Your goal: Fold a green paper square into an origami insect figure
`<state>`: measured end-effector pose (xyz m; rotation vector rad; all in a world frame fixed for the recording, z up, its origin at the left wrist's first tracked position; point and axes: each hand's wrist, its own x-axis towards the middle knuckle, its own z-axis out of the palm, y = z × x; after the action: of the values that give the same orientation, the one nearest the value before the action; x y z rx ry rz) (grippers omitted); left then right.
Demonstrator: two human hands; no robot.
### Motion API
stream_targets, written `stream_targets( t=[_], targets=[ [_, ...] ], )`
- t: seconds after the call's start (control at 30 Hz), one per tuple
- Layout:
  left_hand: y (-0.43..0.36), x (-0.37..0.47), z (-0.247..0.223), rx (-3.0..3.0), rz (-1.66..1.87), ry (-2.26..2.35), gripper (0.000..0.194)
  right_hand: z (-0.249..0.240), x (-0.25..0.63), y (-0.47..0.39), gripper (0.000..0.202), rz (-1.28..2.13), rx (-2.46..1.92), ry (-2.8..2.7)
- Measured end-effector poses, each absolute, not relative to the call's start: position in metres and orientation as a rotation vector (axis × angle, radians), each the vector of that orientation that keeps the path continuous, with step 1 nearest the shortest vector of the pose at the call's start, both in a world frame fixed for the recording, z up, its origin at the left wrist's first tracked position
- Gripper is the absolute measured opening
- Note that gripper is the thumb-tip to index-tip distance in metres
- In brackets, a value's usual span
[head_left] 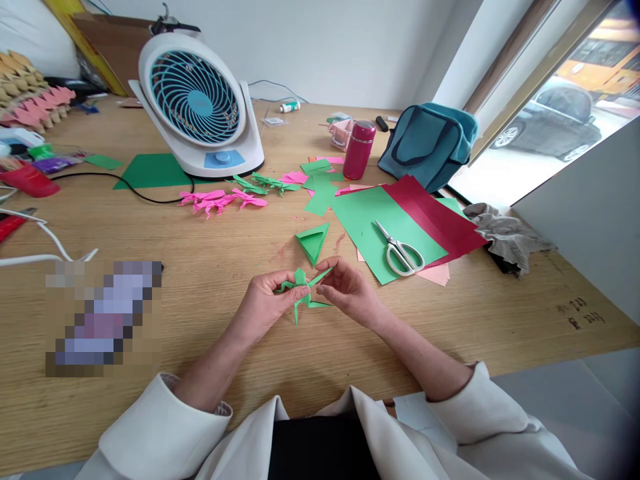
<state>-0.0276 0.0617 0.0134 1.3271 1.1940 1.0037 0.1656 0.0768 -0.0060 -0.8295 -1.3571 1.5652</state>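
Low over the wooden table, my left hand point(270, 297) pinches the body of a green folded paper figure point(303, 293) with thin legs sticking out. On its other side, my right hand point(347, 291) has thumb and fingertips closed around the tip of one upper leg. Just beyond my hands lies a green folded paper triangle point(314, 243). Farther back are several finished-looking pink paper figures point(215, 200) and green paper figures point(265, 183).
Scissors point(403, 257) lie on green sheets point(370, 223) and red sheets point(435, 220) at the right. Behind stand a fan point(200, 103), a red flask point(359, 150) and a blue bag point(430, 143). A blurred-out object point(107, 317) is at the left.
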Motion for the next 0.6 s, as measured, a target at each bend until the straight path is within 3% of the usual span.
stream_targets(
  t=[0.2,0.6],
  targets=[
    [0.0622,-0.0259,0.0129,1.264,0.979,1.163,0.030,-0.0037,0.1692,0.0745,0.021,1.419,-0.843,-1.470],
    [0.0640,-0.0278,0.0082,1.398,0.934,1.184,0.028,-0.0031,0.1660,0.0732,0.011,1.353,-0.908,-1.489]
  ],
)
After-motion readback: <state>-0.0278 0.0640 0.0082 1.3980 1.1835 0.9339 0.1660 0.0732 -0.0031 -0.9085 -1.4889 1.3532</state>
